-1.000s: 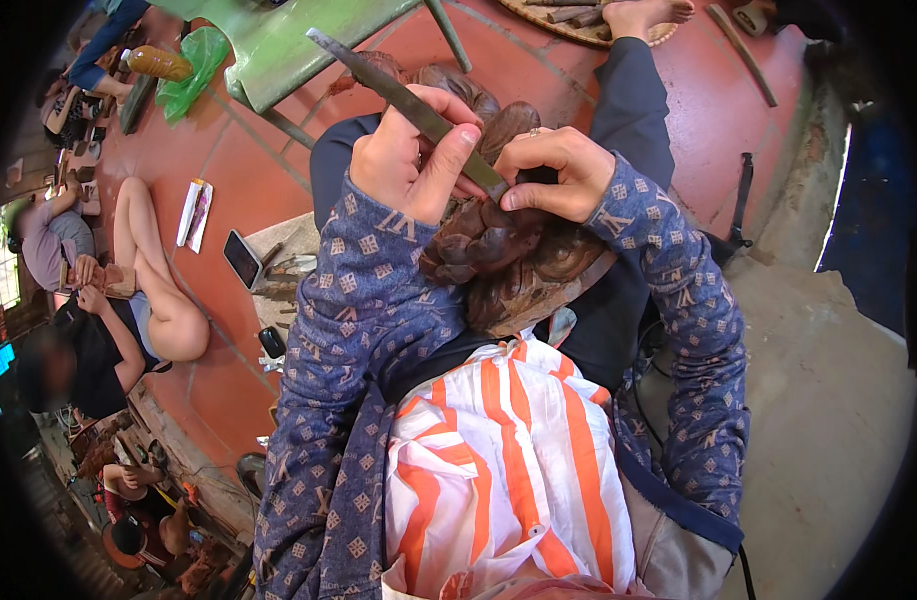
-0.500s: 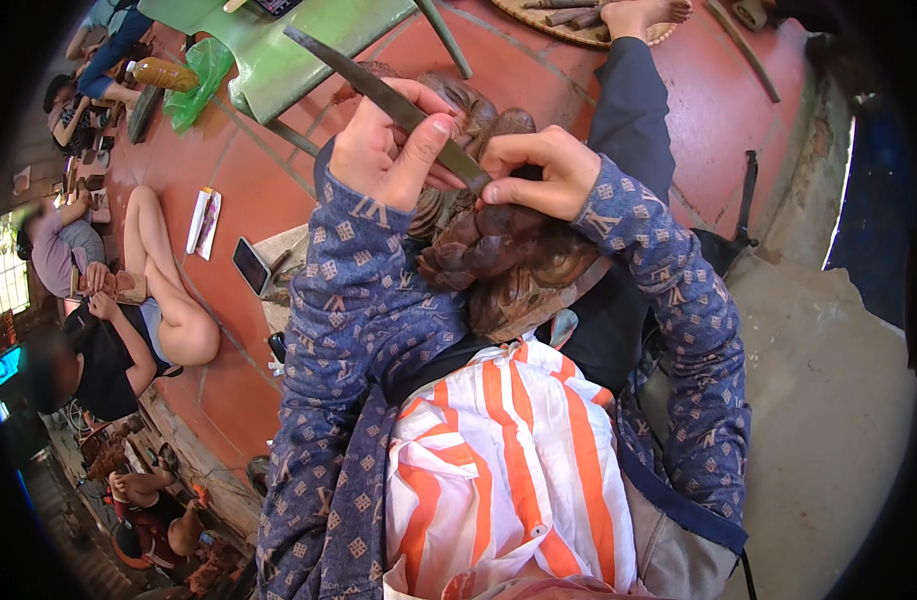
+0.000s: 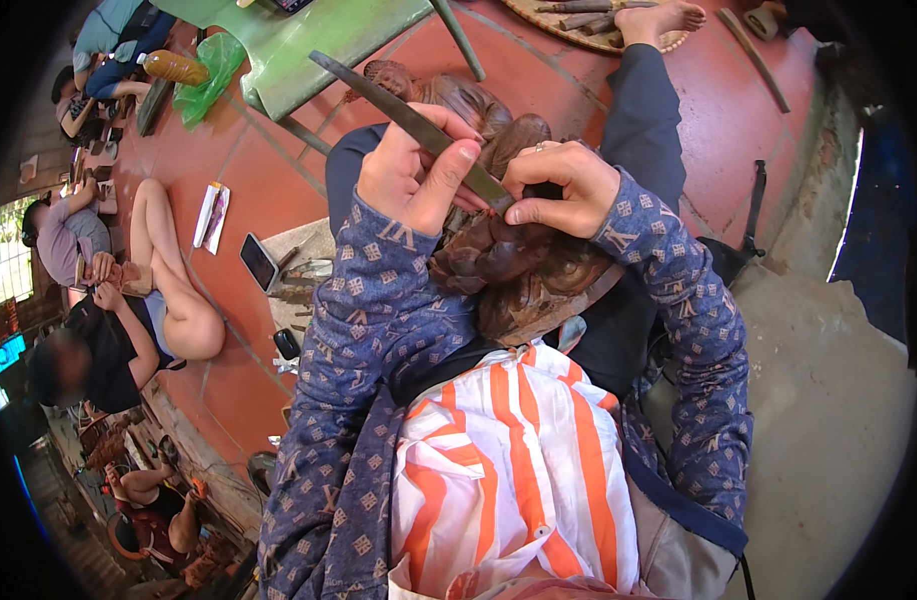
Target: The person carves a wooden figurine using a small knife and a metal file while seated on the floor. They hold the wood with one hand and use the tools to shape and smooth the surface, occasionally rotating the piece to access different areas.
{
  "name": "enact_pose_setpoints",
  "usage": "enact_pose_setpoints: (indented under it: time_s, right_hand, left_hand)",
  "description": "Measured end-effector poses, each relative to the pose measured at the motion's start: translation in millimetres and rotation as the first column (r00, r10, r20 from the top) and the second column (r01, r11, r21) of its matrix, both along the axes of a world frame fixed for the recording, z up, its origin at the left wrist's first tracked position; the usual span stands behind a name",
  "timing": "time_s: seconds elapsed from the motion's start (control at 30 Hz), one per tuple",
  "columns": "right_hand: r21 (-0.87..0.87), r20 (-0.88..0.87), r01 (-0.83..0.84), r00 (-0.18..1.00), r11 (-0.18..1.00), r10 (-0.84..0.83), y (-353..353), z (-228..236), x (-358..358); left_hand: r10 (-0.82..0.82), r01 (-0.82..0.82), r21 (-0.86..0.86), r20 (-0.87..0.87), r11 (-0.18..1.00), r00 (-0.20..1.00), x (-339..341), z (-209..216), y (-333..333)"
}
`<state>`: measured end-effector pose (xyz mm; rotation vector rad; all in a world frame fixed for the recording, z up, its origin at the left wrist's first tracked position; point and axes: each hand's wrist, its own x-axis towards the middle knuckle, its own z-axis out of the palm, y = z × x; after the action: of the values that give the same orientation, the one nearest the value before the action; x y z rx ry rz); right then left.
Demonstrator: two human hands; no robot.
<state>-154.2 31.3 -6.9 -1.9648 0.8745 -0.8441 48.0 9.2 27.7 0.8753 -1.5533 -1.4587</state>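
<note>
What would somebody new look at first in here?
Probably the orange-and-white striped cloth at the bottom middle. Above, the left hand holds a long flat metal tool slanting over a dark carved wooden figure, with the right hand at the tool's lower end. A green chair stands out at the top, left of centre.

Letter-like marks on 2 patterned sleeves

Pale letter-like monograms repeat among small diamond motifs on the left sleeve (image 3: 363,290), below the fingers of the left hand (image 3: 413,175), and on the right sleeve (image 3: 678,275), beyond the right hand's (image 3: 570,188) fingers. Well left of both hands' fingers, any print on a white packet (image 3: 212,217) is illegible.
</note>
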Motion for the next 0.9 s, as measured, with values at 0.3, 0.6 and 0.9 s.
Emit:
enact_pose_setpoints:
  time_s: [0.3,0.6,0.9]
  right_hand:
    - [0.016,0.002,-0.045,0.999,0.999,0.045,-1,2,-1]
    - [0.003,-0.047,0.173,0.984,0.985,-0.172,6,3,16]
    - [-0.008,-0.066,0.152,0.986,0.988,-0.152,6,5,15]
  left_hand:
    - [-0.074,0.074,0.009,-0.017,0.997,0.997,3,0,-1]
    - [-0.047,0.047,-0.007,0.03,0.999,0.998,11,0,-15]
    - [-0.062,0.062,0.006,0.029,0.998,0.998,11,-1,-16]
